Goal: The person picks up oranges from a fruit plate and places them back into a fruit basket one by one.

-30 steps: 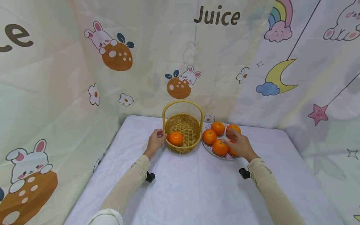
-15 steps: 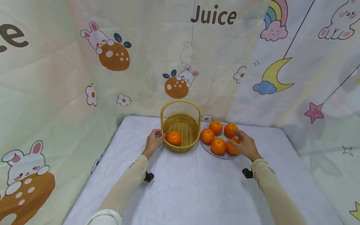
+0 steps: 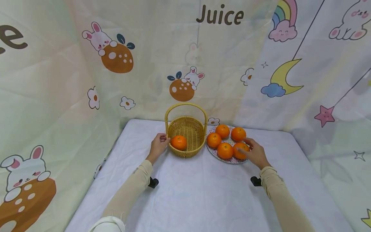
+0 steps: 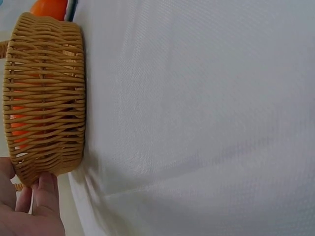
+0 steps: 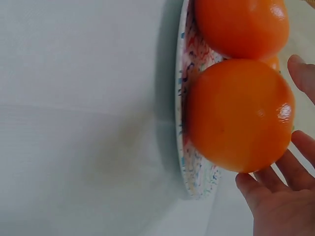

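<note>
The right hand [image 3: 257, 154] has moved beside the orange [image 5: 241, 115] at four o'clock of the plate [image 5: 202, 178], fingers apart around it, so it seems graspable; the left hand [image 3: 157, 145] pinches the basket [image 4: 48, 98] at nine o'clock.

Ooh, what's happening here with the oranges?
A person is using both hands. The left hand holds the side of a yellow wicker basket, which has one orange inside. The right hand is at a patterned plate, its fingers spread around the nearest orange, which sits on the plate with four other oranges.
</note>
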`<state>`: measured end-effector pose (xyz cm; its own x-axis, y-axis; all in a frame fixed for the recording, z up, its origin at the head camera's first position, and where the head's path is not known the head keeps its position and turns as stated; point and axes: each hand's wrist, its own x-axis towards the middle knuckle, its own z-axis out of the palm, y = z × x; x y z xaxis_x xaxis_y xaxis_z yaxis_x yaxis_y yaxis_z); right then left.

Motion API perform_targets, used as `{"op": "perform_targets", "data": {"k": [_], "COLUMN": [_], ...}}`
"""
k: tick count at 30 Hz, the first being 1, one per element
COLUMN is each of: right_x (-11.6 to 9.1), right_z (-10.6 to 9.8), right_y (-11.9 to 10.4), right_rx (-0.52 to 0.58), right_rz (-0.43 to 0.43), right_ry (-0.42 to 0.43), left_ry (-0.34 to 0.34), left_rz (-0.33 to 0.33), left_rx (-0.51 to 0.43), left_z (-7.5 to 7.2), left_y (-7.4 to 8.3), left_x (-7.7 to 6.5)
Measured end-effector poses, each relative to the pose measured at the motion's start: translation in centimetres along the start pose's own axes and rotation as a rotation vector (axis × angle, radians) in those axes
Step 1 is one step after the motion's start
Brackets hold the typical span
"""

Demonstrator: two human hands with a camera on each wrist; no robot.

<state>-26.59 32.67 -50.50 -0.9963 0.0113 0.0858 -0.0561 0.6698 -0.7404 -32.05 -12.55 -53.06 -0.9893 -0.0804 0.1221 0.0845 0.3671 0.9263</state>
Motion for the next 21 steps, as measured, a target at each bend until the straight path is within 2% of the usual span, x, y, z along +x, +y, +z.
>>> {"op": "perform_targets", "data": {"k": [10, 21], "right_x": [-0.2, -0.4], "right_z": [0.9, 1.2], "right_y": [1.6, 1.8], "right_rx": [-0.007, -0.023], "right_rz": [0.087, 0.066], "right_ry": [-0.044, -0.039], "left_ry": [-0.015, -0.015], "left_rz": [-0.026, -0.047], "left_rx": [-0.012, -0.016], "left_z": [0.0, 0.0], "left_y": [-0.1, -0.1], "left_x": [0.2, 0.1]}}
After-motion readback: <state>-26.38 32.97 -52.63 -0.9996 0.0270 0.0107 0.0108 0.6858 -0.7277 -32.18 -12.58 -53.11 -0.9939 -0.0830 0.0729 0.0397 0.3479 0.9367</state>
